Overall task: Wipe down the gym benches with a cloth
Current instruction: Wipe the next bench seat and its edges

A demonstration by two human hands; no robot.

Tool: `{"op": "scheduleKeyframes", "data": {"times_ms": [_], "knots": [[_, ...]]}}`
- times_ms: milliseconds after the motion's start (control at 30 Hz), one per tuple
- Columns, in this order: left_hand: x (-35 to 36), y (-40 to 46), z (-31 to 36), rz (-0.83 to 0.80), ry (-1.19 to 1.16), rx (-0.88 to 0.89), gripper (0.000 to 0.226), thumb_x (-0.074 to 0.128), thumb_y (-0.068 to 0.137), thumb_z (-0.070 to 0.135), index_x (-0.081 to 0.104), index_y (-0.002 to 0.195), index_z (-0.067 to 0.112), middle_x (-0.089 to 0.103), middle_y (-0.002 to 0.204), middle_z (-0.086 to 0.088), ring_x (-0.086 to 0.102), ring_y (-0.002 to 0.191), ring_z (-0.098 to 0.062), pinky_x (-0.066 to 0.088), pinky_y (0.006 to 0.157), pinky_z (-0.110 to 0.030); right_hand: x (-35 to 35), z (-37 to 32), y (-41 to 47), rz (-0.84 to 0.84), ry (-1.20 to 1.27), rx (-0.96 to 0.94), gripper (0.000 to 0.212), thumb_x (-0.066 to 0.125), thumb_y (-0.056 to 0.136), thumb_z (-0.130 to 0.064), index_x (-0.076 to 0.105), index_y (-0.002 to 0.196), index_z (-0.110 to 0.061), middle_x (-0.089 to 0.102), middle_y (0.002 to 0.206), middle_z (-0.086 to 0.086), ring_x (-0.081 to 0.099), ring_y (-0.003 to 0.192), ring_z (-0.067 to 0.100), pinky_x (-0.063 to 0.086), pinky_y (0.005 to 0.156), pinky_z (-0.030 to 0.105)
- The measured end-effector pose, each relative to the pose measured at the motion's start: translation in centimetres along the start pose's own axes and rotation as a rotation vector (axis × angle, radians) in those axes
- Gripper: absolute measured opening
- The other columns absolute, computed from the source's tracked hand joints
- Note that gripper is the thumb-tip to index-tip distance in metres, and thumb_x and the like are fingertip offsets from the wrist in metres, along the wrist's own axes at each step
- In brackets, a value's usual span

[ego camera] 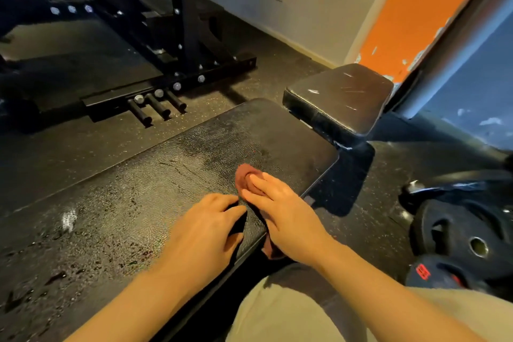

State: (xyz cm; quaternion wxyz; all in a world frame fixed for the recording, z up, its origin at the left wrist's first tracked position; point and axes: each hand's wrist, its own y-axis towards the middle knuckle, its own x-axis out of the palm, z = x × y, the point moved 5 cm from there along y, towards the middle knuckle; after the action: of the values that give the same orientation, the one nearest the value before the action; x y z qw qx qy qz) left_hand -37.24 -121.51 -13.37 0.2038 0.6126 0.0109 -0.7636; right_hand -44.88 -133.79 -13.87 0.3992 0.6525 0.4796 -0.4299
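A long black padded bench (133,203) runs from the lower left to the middle of the view, its surface wet and speckled with drops. A dark red cloth (245,175) lies on the pad near its right edge and hangs over that edge below my wrist. My right hand (280,211) presses flat on the cloth with straight fingers. My left hand (205,233) rests on the pad just left of the cloth, fingers bent, fingertips near the cloth. A smaller scuffed seat pad (341,94) sits beyond the long pad.
A black rack frame (188,36) with stubby pegs (155,108) stands on the rubber floor to the left. Black weight plates (466,233) lie on the floor at right. An orange and blue wall (410,16) rises behind the seat pad. My knee in beige trousers is at the bottom.
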Motion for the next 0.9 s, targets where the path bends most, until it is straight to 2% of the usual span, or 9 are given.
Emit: {"op": "scheduleKeyframes", "data": {"times_ms": [67, 200, 367, 500, 567, 667, 800, 833, 900], "knots": [[0.2, -0.1, 0.3, 0.012, -0.006, 0.013, 0.047, 0.087, 0.06, 0.028, 0.073, 0.103, 0.019, 0.07, 0.107, 0.0, 0.067, 0.094, -0.023, 0.056, 0.075, -0.032, -0.9, 2.1, -0.8, -0.011, 0.009, 0.05, 0.046, 0.042, 0.095, -0.01, 0.051, 0.139, -0.02, 0.036, 0.153, -0.001, 0.023, 0.145, 0.022, 0.017, 0.119, 0.031], [0.7, -0.3, 0.3, 0.017, -0.013, 0.008, 0.047, 0.085, 0.064, 0.027, 0.071, 0.108, 0.018, 0.068, 0.112, -0.001, 0.065, 0.1, -0.025, 0.058, 0.078, -0.036, -1.4, 4.1, -1.2, 0.169, 0.005, 0.315, 0.045, 0.047, 0.097, -0.005, 0.05, 0.14, -0.017, 0.034, 0.154, 0.001, 0.02, 0.146, 0.024, 0.016, 0.12, 0.039], [1.0, -0.5, 0.7, 0.068, -0.039, 0.024, 0.042, 0.083, 0.067, 0.021, 0.071, 0.107, 0.016, 0.068, 0.112, -0.004, 0.064, 0.1, -0.028, 0.057, 0.078, -0.04, -0.3, 1.0, -3.7, 0.015, 0.004, 0.079, 0.061, 0.039, 0.085, -0.002, 0.046, 0.143, -0.02, 0.032, 0.155, -0.001, 0.018, 0.146, 0.019, 0.012, 0.119, 0.03], [0.8, -1.5, 0.3, 0.074, -0.071, 0.015, 0.045, 0.084, 0.068, 0.02, 0.07, 0.111, 0.016, 0.067, 0.115, -0.004, 0.064, 0.102, -0.027, 0.057, 0.08, -0.039, -1.4, 3.6, -3.2, 0.108, 0.001, 0.379, 0.066, 0.048, 0.084, 0.009, 0.046, 0.142, -0.022, 0.031, 0.156, -0.002, 0.019, 0.146, 0.021, 0.027, 0.115, 0.047], [0.6, -2.1, 0.3, 0.078, -0.08, 0.015, 0.046, 0.084, 0.067, 0.021, 0.071, 0.11, 0.015, 0.067, 0.114, -0.004, 0.065, 0.101, -0.027, 0.056, 0.082, -0.037, -0.1, 0.3, -3.1, 0.104, -0.046, 0.3, 0.063, 0.051, 0.082, 0.0, 0.048, 0.142, -0.017, 0.035, 0.154, 0.003, 0.027, 0.143, 0.027, 0.034, 0.109, 0.051], [0.1, -3.4, 0.1, 0.071, -0.095, 0.006, 0.047, 0.085, 0.066, 0.024, 0.071, 0.11, 0.015, 0.067, 0.115, -0.003, 0.064, 0.103, -0.025, 0.055, 0.086, -0.036, 1.2, -3.4, -4.1, 0.014, -0.04, 0.02, 0.066, 0.054, 0.072, -0.006, 0.053, 0.137, -0.016, 0.043, 0.149, 0.002, 0.036, 0.137, 0.027, 0.041, 0.104, 0.044], [-1.2, -5.4, -1.4, 0.058, -0.047, -0.093, 0.048, 0.085, 0.066, 0.026, 0.071, 0.11, 0.016, 0.067, 0.117, -0.002, 0.064, 0.105, -0.024, 0.056, 0.084, -0.038, 0.0, -0.5, -2.9, 0.102, 0.059, 0.26, 0.064, 0.052, 0.078, 0.011, 0.053, 0.137, -0.013, 0.041, 0.15, 0.003, 0.03, 0.135, 0.023, 0.034, 0.11, 0.047], [-1.5, -5.8, -1.8, 0.056, -0.039, -0.117, 0.048, 0.085, 0.066, 0.026, 0.071, 0.111, 0.016, 0.066, 0.117, -0.002, 0.064, 0.105, -0.025, 0.056, 0.084, -0.038, 0.3, -1.4, -2.7, 0.115, 0.04, 0.262, 0.06, 0.052, 0.079, 0.009, 0.054, 0.136, -0.01, 0.042, 0.149, 0.005, 0.033, 0.134, 0.026, 0.035, 0.11, 0.047], [-1.9, -6.3, -2.4, 0.064, -0.022, -0.141, 0.048, 0.085, 0.066, 0.026, 0.071, 0.111, 0.015, 0.066, 0.117, -0.003, 0.064, 0.104, -0.025, 0.055, 0.084, -0.038, 1.5, -5.3, -2.9, 0.055, 0.012, 0.069, 0.053, 0.052, 0.081, -0.003, 0.056, 0.134, -0.009, 0.046, 0.146, 0.008, 0.04, 0.132, 0.031, 0.038, 0.109, 0.046]]}}
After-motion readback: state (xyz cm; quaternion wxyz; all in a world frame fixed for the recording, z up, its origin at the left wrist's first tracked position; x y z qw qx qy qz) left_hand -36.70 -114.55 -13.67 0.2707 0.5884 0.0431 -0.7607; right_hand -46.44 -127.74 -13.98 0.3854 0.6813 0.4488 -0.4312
